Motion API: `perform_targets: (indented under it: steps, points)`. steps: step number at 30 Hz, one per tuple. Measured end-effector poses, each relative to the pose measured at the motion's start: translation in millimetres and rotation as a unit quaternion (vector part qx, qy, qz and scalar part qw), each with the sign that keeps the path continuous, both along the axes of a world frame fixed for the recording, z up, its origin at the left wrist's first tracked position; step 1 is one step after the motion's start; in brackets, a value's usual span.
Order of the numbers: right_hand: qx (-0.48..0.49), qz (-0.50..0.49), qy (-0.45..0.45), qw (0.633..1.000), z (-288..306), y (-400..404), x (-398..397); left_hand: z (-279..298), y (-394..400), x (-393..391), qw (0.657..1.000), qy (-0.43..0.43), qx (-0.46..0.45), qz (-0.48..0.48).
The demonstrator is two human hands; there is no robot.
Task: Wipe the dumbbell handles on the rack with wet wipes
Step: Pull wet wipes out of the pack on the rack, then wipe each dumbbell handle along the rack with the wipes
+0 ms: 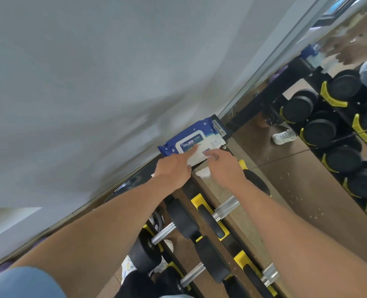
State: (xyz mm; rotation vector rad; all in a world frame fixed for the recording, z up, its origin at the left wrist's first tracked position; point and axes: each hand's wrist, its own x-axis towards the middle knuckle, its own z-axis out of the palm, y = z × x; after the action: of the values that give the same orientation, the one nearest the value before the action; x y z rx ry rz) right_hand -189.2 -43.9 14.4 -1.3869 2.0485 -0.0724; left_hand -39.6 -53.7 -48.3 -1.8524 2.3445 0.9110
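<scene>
A blue plastic pack of wet wipes (192,139) with a white label flap is seen lying flat on the end of the black dumbbell rack (232,239), close against the pale grey wall (92,82) and beside a wall mirror (307,130).

The left hand (174,168) is extended over the pack, index finger stretched out and laid on the white flap, the other fingers curled under. The right hand (226,164) is held just beside it with fingers loosely spread, their tips at the pack's near edge; whether anything is pinched there cannot be told. A scrap of white wipe (203,173) is visible between the two hands, just below the pack.

Below the forearms, black round-headed dumbbells with silver metal handles (226,206) are seated in yellow cradles (196,200) along the rack's rails. More handles are seen lower down, bare and untouched by either hand. Further dumbbells are reflected in the mirror at right. A white shoe (283,136) is reflected there on the brown floor.
</scene>
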Motion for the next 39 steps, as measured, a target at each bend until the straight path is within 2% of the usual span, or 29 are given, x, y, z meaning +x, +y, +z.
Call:
perform_targets:
  steps: [3,7,9,10,12,13,16,18,19,21,24,26,29,30,32,35,39]
  points:
    - [-0.033,-0.092,-0.088,0.991,6.6,20.2,-7.1,1.2,-0.6,-10.8,0.999,-0.023,0.0,-0.031]
    - [-0.052,-0.157,-0.123,0.979,19.7,53.8,-9.8,11.3,2.5,-10.4,0.999,-0.013,0.026,-0.041]
    - [-0.054,-0.188,-0.177,0.965,30.7,70.9,-9.0,23.7,13.8,-5.9,0.993,0.095,0.055,0.051]
    - [-0.053,-0.203,-0.219,0.953,37.7,79.3,-8.0,31.2,23.6,-4.3,0.974,0.171,0.082,0.121]
    - [-0.044,-0.23,-0.329,0.915,54.2,97.0,-3.7,41.0,51.1,-4.4,0.905,0.304,0.172,0.244]
    - [-0.038,-0.24,-0.388,0.889,63.0,105.9,-0.7,42.9,67.5,-3.7,0.853,0.359,0.25,0.284]
    - [-0.025,-0.252,-0.495,0.831,80.8,132.7,10.8,47.8,112.1,3.9,0.663,0.502,0.45,0.323]
    - [-0.019,-0.26,-0.505,0.823,82.0,149.4,18.6,51.8,132.0,10.8,0.589,0.548,0.496,0.327]
    - [-0.013,-0.273,-0.501,0.821,79.9,157.6,21.6,55.7,140.1,14.0,0.575,0.561,0.497,0.328]
    - [0.006,-0.313,-0.483,0.818,73.1,172.7,24.2,62.6,151.7,20.4,0.568,0.582,0.487,0.317]
    - [0.032,-0.365,-0.485,0.794,63.8,192.2,24.0,65.6,160.0,30.5,0.565,0.593,0.497,0.286]
    - [0.036,-0.356,-0.478,0.802,60.8,204.0,23.5,63.2,162.2,34.0,0.603,0.566,0.499,0.259]
    - [0.032,-0.266,-0.393,0.879,64.8,219.6,23.6,65.6,167.2,29.5,0.714,0.498,0.425,0.249]
    - [0.03,-0.23,-0.36,0.904,67.1,223.9,23.7,68.6,169.0,27.6,0.734,0.484,0.396,0.264]
    - [0.027,-0.19,-0.312,0.931,68.4,231.6,21.4,74.9,173.1,24.0,0.748,0.479,0.364,0.279]
    - [0.025,-0.209,-0.314,0.926,68.9,243.1,14.2,88.0,182.4,14.0,0.773,0.463,0.336,0.274]
    - [0.021,-0.245,-0.378,0.893,71.7,255.1,3.3,99.3,195.4,1.2,0.809,0.422,0.307,0.27]
